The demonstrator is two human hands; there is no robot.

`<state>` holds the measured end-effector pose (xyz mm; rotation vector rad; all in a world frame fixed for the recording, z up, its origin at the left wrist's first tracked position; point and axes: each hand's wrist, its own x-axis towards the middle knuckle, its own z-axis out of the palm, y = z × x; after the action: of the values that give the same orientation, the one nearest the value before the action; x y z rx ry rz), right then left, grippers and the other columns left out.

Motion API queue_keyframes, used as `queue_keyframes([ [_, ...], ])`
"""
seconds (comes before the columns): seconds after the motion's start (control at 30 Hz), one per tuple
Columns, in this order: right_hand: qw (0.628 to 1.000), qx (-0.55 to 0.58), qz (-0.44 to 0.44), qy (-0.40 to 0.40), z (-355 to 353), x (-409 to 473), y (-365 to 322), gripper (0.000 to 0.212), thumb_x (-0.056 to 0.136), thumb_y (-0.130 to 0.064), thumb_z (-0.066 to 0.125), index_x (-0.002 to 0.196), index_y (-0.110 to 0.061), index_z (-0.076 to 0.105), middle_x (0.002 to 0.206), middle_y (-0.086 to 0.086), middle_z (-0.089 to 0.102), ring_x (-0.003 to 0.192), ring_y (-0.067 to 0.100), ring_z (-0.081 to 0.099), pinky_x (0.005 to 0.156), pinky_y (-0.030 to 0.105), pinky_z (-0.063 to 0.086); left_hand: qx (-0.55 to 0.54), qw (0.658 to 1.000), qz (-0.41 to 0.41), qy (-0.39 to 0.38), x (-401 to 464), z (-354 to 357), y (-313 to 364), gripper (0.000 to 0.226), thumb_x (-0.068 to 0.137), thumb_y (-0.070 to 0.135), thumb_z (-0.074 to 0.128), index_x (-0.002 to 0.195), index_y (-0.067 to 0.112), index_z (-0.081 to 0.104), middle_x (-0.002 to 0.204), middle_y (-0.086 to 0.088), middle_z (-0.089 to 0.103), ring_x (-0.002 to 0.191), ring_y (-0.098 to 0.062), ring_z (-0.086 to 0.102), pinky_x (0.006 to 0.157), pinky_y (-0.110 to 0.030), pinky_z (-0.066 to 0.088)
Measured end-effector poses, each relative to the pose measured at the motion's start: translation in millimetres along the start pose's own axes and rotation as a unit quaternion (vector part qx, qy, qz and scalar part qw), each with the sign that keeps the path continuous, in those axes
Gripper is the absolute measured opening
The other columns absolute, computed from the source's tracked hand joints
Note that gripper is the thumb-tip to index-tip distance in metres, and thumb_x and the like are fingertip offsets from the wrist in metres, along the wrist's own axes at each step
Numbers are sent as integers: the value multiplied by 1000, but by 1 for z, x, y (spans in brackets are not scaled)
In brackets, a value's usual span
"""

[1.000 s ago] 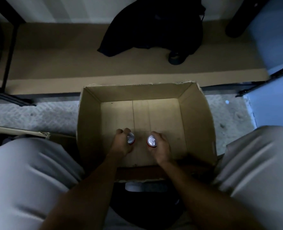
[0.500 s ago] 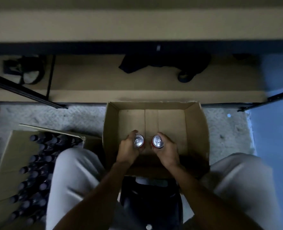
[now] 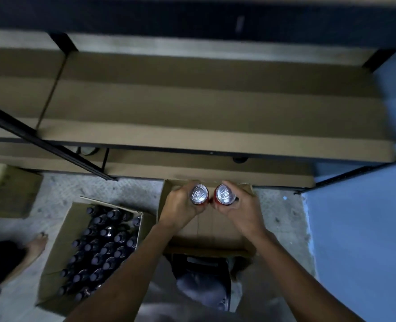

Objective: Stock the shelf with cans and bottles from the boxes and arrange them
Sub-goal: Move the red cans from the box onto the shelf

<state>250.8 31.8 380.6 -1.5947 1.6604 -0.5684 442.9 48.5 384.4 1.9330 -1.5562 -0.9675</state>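
Just below the frame's centre we hold two cans upright above the open box [image 3: 215, 231]: our left hand [image 3: 180, 205] curls around one can [image 3: 199, 194], our right hand [image 3: 241, 209] around the other can [image 3: 225, 194]. They look rigid, smooth, probably slippery; gripping mid-wall seems safest.

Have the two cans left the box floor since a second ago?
Yes. Both cans are now lifted toward the far rim of the cardboard box.

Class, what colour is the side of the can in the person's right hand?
Red, below a silver top, on the can in the right hand; seen in the head view.
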Motion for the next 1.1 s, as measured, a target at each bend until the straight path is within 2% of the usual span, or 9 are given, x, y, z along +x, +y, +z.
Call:
queue_keyframes([
  [0.07, 999, -28, -36, 10, -29, 0, -30, 74, 59, -49, 86, 126, -46, 56, 105, -21, 71, 94, -1, 65, 83, 25, 55, -25, 999, 24, 15, -4, -29, 32, 59, 56, 25, 91, 106, 33, 61, 92, 10, 71, 84, -6, 64, 77, -24, 51],
  [0.2, 996, 40, -83, 7, -84, -5, -98, 69, 60, -25, 93, 124, -27, 67, 111, -13, 72, 97, -14, 61, 82, 3, 43, -91, 994, 55, 37, -8, -86, 90, 65, 53, 17, 93, 108, 36, 65, 92, 20, 70, 87, 6, 64, 78, -13, 48],
  [0.3, 990, 65, -127, 15, -117, -7, -141, 63, 60, -25, 93, 117, -29, 68, 104, -13, 72, 96, -5, 64, 84, 13, 48, -131, 985, 99, 53, -6, -125, 129, 67, 53, 13, 95, 114, 21, 68, 100, 22, 68, 90, 14, 62, 79, -2, 41],
  [0.37, 984, 96, -149, 19, -136, -6, -170, 63, 60, -24, 93, 118, -29, 68, 105, -16, 72, 98, -1, 66, 87, 20, 51, -162, 978, 119, 61, -6, -151, 153, 67, 53, 12, 95, 113, 22, 68, 103, 19, 70, 92, 10, 64, 81, -6, 44],
  [0.5, 972, 132, -192, 26, -176, -2, -231, 64, 59, -15, 93, 118, -26, 70, 111, -19, 71, 104, -9, 62, 88, 8, 45, -196, 962, 166, 92, -4, -202, 197, 67, 53, 16, 96, 114, 21, 68, 105, 12, 72, 99, -1, 67, 87, -19, 51],
  [0.6, 964, 154, -218, 3, -207, 5, -275, 58, 59, -12, 92, 111, -29, 72, 108, -15, 73, 105, 1, 66, 92, 21, 51, -219, 948, 202, 113, 2, -237, 227, 63, 53, 13, 96, 110, 18, 68, 102, 6, 74, 97, -6, 69, 86, -21, 52],
  [0.83, 937, 229, -262, -24, -244, 33, -368, 51, 66, 1, 86, 110, -18, 69, 98, -3, 76, 92, 10, 72, 76, 22, 56, -232, 925, 264, 143, 29, -318, 282, 58, 56, 9, 93, 107, 14, 67, 99, 1, 75, 95, -11, 71, 82, -25, 57],
  [1.0, 938, 204, -281, 9, -254, 73, -422, 45, 67, -8, 88, 107, -6, 69, 92, 0, 76, 86, 10, 73, 72, 22, 57, -222, 917, 280, 175, 68, -361, 305, 57, 62, 11, 91, 112, 11, 65, 101, 0, 74, 94, -10, 71, 79, -27, 58],
  [1.1, 949, 100, -295, 44, -254, 106, -446, 42, 59, -27, 92, 92, -10, 72, 86, 0, 75, 82, 10, 71, 75, 34, 57, -195, 924, 277, 179, 100, -378, 310, 59, 61, 15, 92, 113, 10, 65, 103, 1, 74, 94, -10, 71, 77, -32, 59],
])
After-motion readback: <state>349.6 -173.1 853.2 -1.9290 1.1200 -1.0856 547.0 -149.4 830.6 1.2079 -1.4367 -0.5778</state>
